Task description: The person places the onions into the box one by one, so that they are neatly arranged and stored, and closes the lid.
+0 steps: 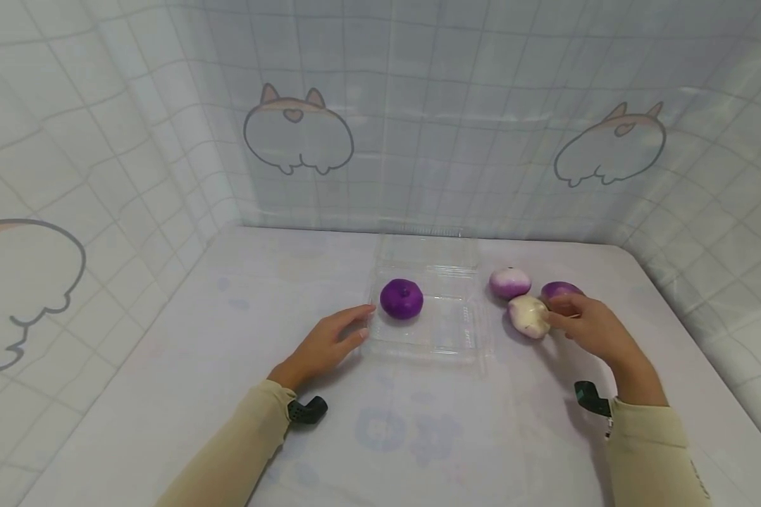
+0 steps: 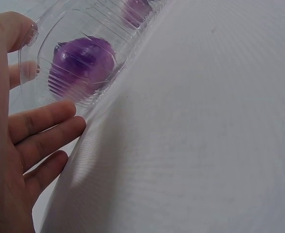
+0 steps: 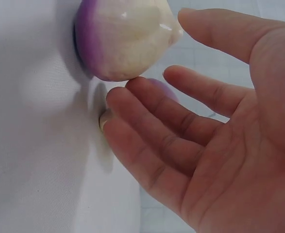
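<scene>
Inside clear tray [image 1: 447, 338] (lid open): purple turnip [image 1: 401, 298]

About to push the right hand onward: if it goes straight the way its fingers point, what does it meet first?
Most likely the white-and-purple turnip: the right hand lies open with fingertips almost touching it.

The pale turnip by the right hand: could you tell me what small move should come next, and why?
Probably close the right hand around the pale turnip. Its open fingers only touch the turnip, which lies on the table, while the left hand steadies the clear tray holding one purple turnip.
</scene>
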Demonstrator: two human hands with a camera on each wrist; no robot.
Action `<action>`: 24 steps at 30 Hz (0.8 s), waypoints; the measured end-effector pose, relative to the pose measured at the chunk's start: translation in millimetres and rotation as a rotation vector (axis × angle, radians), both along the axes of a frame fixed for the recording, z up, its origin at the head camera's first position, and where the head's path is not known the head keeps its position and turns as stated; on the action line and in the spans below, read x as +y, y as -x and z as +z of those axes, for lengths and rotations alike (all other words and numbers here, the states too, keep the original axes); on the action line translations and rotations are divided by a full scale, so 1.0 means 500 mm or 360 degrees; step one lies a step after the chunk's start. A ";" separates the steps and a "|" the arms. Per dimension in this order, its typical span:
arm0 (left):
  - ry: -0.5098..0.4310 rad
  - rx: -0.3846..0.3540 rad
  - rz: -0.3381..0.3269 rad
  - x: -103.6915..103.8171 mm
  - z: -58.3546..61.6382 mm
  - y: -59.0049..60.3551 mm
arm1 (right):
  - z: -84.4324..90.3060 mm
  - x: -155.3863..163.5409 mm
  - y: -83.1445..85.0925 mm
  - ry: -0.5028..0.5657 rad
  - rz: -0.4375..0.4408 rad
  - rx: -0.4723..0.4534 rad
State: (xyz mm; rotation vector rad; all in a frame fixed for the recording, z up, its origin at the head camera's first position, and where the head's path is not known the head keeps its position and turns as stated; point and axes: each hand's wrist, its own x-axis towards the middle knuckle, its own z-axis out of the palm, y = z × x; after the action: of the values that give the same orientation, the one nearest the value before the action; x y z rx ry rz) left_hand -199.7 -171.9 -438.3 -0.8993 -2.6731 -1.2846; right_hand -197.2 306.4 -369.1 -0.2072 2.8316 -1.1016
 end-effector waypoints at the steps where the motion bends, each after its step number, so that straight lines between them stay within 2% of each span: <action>1: 0.0000 -0.0002 0.0001 0.000 0.000 0.000 | 0.000 -0.001 0.000 -0.0031 0.0001 0.0005; 9: -0.0016 -0.0011 -0.0005 0.002 0.003 -0.004 | 0.003 -0.017 -0.004 -0.0208 0.0030 -0.0068; 16: -0.0006 -0.0039 0.0003 0.003 0.001 -0.004 | -0.004 -0.025 -0.005 -0.0260 0.0038 -0.0138; 24: -0.0005 -0.0030 -0.0005 0.001 0.007 -0.007 | -0.008 -0.029 0.000 -0.0241 0.0095 -0.0056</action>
State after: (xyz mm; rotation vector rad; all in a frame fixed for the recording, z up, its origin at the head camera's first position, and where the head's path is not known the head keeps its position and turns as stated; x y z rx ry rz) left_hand -196.1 -171.2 -434.7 -0.8959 -2.6841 -1.3040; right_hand -197.3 291.9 -373.2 -0.2555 2.8415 -0.8659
